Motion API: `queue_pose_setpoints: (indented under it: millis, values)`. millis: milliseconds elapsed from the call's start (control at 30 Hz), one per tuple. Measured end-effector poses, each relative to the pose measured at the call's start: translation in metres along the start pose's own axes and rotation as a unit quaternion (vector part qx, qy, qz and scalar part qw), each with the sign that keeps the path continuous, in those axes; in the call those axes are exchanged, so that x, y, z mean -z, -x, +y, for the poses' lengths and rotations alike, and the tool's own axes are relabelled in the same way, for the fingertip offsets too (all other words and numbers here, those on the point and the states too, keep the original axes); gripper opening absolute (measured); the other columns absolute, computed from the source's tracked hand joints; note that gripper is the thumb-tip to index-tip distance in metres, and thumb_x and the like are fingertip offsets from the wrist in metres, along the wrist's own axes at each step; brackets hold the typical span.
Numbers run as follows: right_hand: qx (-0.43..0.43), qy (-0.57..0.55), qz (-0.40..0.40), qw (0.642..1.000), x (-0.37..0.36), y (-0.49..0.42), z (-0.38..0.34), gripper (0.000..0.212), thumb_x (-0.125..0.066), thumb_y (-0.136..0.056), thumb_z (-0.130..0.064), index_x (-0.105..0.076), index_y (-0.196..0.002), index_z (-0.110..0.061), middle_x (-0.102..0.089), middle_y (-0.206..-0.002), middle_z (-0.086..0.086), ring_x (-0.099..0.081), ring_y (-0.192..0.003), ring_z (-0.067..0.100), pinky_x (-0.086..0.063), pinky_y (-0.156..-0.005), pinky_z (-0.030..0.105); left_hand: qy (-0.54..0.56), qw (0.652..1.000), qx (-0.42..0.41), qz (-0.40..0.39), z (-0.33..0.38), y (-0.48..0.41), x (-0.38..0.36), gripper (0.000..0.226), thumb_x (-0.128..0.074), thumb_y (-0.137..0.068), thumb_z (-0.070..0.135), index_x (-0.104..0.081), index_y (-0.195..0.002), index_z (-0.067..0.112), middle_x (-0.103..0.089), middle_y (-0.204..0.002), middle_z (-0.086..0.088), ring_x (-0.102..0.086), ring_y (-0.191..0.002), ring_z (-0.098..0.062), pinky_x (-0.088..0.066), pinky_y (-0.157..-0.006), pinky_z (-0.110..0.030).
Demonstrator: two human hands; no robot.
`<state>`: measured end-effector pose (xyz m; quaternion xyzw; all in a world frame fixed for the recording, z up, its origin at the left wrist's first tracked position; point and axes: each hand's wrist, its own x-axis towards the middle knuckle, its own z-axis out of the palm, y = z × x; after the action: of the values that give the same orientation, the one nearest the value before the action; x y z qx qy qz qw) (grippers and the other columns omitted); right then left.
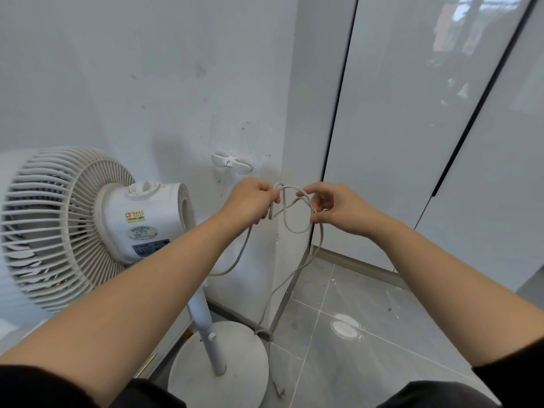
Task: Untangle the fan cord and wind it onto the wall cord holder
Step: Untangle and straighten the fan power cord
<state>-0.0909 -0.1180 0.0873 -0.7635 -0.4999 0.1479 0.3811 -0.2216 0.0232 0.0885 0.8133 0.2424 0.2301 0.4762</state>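
Fingers of the left hand [250,201] are curled tight around a folded part of the fan cord [290,228]. The right hand [338,207], close beside it, pinches the loop of the same cord between thumb and bent fingers. Both hands are just below the white cord holder [232,163] on the wall. The cord hangs down toward the fan's round base [235,363], and its plug [281,391] seems to lie on the floor tiles.
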Motion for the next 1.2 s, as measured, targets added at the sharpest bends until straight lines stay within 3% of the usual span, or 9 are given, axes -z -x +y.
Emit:
queue_pose_setpoints:
  millis: [133, 233, 400, 667, 767, 833, 933, 1067, 1200]
  values:
    - [0.041, 0.254, 0.117, 0.959, -0.007, -0.007, 0.014, 0.052, -0.042, -0.080, 0.012, -0.060, -0.119, -0.018, -0.056, -0.097, 0.005, -0.056, -0.089, 0.023, -0.046, -0.076, 0.034, 0.079, 0.996, 0.029, 0.014, -0.001, -0.005, 0.004, 0.033, -0.045, -0.097, 0.010, -0.057, -0.066, 0.012, -0.046, -0.049, 0.000, -0.045, -0.040, -0.009, -0.034, -0.041, -0.018]
    - [0.026, 0.329, 0.131, 0.935, -0.023, -0.011, 0.024, 0.060, -0.042, -0.076, 0.012, -0.053, -0.128, -0.017, -0.052, -0.106, 0.008, -0.053, -0.094, 0.029, -0.045, -0.073, 0.034, 0.153, 0.987, 0.051, 0.013, 0.000, -0.005, -0.006, 0.030, -0.044, -0.098, 0.009, -0.056, -0.071, 0.011, -0.048, -0.056, -0.003, -0.051, -0.041, -0.007, -0.038, -0.042, -0.017]
    - [-0.015, 0.348, 0.017, 0.937, -0.051, -0.005, 0.051, 0.066, -0.045, -0.080, 0.001, -0.030, -0.142, -0.013, -0.044, -0.127, 0.013, -0.043, -0.115, 0.031, -0.041, -0.093, 0.039, 0.191, 0.979, 0.066, 0.030, -0.004, -0.006, -0.017, 0.028, -0.043, -0.099, 0.009, -0.055, -0.073, 0.011, -0.051, -0.060, -0.004, -0.058, -0.041, -0.003, -0.043, -0.046, -0.017]
    - [-0.006, 0.314, -0.012, 0.949, -0.073, 0.001, 0.045, 0.023, -0.057, -0.088, -0.026, -0.055, -0.102, -0.008, -0.056, -0.107, 0.008, -0.049, -0.102, 0.024, -0.041, -0.084, 0.033, 0.172, 0.982, 0.078, 0.009, -0.001, -0.006, -0.019, 0.027, -0.045, -0.098, 0.009, -0.058, -0.075, 0.011, -0.053, -0.061, -0.003, -0.060, -0.047, -0.008, -0.045, -0.047, -0.018]
    - [-0.003, 0.336, -0.015, 0.942, -0.072, 0.002, 0.048, 0.013, -0.055, -0.090, -0.017, -0.059, -0.099, -0.008, -0.058, -0.103, 0.009, -0.051, -0.101, 0.025, -0.043, -0.082, 0.034, 0.153, 0.985, 0.074, 0.009, -0.004, -0.005, -0.015, 0.023, -0.052, -0.095, 0.009, -0.058, -0.073, 0.010, -0.057, -0.060, -0.004, -0.061, -0.046, -0.008, -0.046, -0.046, -0.017]
    - [0.009, 0.348, -0.026, 0.937, -0.069, 0.002, 0.052, 0.028, -0.053, -0.086, -0.005, -0.059, -0.113, -0.010, -0.057, -0.115, 0.007, -0.049, -0.110, 0.025, -0.042, -0.089, 0.034, 0.143, 0.987, 0.067, 0.011, -0.008, -0.005, -0.012, 0.025, -0.056, -0.093, 0.009, -0.055, -0.068, 0.009, -0.059, -0.060, -0.006, -0.061, -0.044, -0.007, -0.045, -0.043, -0.016]
    - [0.008, 0.240, -0.032, 0.970, -0.067, 0.004, 0.048, 0.058, -0.053, -0.082, 0.001, -0.044, -0.136, -0.018, -0.047, -0.138, 0.001, -0.037, -0.130, 0.017, -0.032, -0.105, 0.026, 0.134, 0.989, 0.057, -0.003, -0.008, -0.005, -0.009, 0.024, -0.058, -0.091, 0.007, -0.054, -0.067, 0.008, -0.062, -0.060, -0.007, -0.058, -0.041, -0.006, -0.043, -0.042, -0.015]
    - [-0.027, -0.008, -0.023, 0.999, -0.062, 0.004, 0.032, 0.065, -0.049, -0.080, 0.009, -0.041, -0.138, -0.019, -0.049, -0.137, -0.004, -0.039, -0.130, 0.004, -0.030, -0.089, 0.002, 0.108, 0.993, 0.044, -0.030, -0.002, -0.004, -0.009, 0.024, -0.059, -0.090, 0.008, -0.055, -0.066, 0.006, -0.062, -0.050, -0.001, -0.058, -0.040, -0.008, -0.041, -0.041, -0.016]
    - [-0.025, -0.081, -0.045, 0.995, -0.062, 0.002, 0.026, 0.057, -0.052, -0.079, 0.010, -0.056, -0.122, -0.027, -0.053, -0.131, -0.009, -0.041, -0.128, 0.004, -0.029, -0.099, 0.021, 0.106, 0.993, 0.045, -0.038, 0.002, -0.004, -0.009, 0.029, -0.058, -0.091, 0.009, -0.054, -0.062, 0.008, -0.060, -0.051, -0.004, -0.055, -0.038, -0.009, -0.039, -0.040, -0.017]
